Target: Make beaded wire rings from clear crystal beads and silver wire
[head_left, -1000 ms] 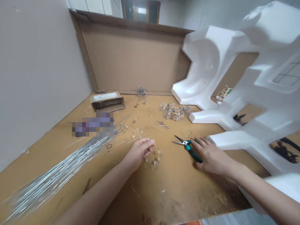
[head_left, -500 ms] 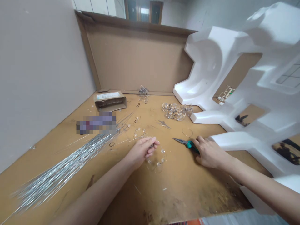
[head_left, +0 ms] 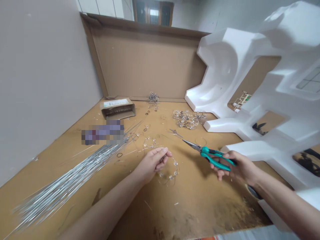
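My left hand [head_left: 156, 163] is closed in a pinch on a wire ring with clear beads [head_left: 175, 164], which hangs out to the right of the fingers. The part of the ring inside the fist is hidden. Over the table to the right, my right hand [head_left: 235, 168] grips long-nose pliers [head_left: 205, 151] with teal and black handles. Their tip points up and to the left, toward the table's middle, and the jaws look closed. Beyond my left hand a second beaded wire loop [head_left: 149, 142] lies on the table. Small pointed scissors [head_left: 175, 133] lie past the pliers' tip.
A bundle of straight silver wires [head_left: 72, 176] covers the left of the table [head_left: 200, 206]. Behind it are a blurred purple item [head_left: 103, 131] and a small open cardboard box [head_left: 118, 109]. Coiled beaded wire pieces [head_left: 185, 119] are heaped farther back. White moulded foam [head_left: 220, 73] borders the right side.
My right hand has raised the pliers off the table and turned, so the teal handles now show across the palm. My left hand has barely moved with the beaded ring.
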A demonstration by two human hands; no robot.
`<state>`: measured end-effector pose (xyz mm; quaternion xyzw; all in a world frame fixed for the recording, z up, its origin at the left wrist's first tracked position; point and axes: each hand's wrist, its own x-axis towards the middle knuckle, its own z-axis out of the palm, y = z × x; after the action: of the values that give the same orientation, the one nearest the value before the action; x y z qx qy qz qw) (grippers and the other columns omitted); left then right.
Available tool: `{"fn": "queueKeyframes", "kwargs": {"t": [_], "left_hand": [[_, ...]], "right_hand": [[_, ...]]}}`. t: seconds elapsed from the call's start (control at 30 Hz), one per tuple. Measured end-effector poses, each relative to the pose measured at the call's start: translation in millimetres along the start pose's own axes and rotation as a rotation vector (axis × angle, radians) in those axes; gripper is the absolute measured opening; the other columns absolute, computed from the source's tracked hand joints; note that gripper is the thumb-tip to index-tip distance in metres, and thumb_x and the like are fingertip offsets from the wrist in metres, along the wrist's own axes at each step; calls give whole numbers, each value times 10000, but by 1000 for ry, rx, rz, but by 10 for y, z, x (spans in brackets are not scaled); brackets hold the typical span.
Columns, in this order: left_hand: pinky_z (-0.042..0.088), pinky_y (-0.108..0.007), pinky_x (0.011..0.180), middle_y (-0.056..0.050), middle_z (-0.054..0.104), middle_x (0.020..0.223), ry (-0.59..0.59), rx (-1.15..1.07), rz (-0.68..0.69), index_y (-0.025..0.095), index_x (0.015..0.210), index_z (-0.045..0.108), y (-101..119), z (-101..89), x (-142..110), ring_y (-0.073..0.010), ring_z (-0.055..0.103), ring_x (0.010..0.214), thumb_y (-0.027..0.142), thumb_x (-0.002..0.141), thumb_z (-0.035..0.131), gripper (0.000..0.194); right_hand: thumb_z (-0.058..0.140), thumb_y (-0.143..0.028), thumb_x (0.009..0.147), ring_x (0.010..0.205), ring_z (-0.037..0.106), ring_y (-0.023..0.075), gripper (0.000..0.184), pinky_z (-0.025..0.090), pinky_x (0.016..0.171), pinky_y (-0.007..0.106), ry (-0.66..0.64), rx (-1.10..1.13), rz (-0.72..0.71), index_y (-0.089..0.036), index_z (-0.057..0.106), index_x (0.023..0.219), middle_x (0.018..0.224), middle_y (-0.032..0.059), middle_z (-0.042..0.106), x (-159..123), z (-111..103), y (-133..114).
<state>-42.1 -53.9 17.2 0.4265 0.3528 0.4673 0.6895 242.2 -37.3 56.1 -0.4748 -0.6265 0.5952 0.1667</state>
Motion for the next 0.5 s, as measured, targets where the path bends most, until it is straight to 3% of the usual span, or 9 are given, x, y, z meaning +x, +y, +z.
{"fn": "queueKeyframes", "kwargs": {"t": [0.13,0.23,0.3,0.4,0.5], "left_hand": [[100,-182,363,60,420,546,-16,-8,-29,134,738,559,-15,5,-2,-2,232,346,386,794,516,262],[90,-185,363,64,412,546,-16,-16,-28,134,743,559,-21,-11,8,1,217,342,390,795,517,265],[83,-185,364,66,408,539,-9,-28,-18,131,738,557,-19,-29,17,3,207,339,384,797,518,263],[84,-182,363,65,414,528,7,-29,10,129,735,553,-18,-51,30,3,206,338,374,803,511,257],[91,-176,359,63,425,518,20,4,21,134,732,551,-24,-55,39,-3,218,339,378,802,508,257]], "right_hand": [[210,-426,725,762,575,205,578,466,617,330,-184,139,-31,-127,390,1186,1028,160,539,-73,302,44],[339,-379,675,627,516,161,520,433,531,289,-140,168,-77,-122,443,1115,906,125,537,-57,444,-67],[402,-350,685,612,494,145,435,423,548,282,-102,131,-89,-132,471,1055,837,87,529,-45,429,-181],[464,-295,689,709,502,154,300,413,641,281,-41,-171,-95,-173,491,962,826,40,533,-55,311,-324],[471,-196,639,679,475,144,285,366,602,252,98,-624,-93,-211,492,922,753,-10,514,-93,239,-393]]}}
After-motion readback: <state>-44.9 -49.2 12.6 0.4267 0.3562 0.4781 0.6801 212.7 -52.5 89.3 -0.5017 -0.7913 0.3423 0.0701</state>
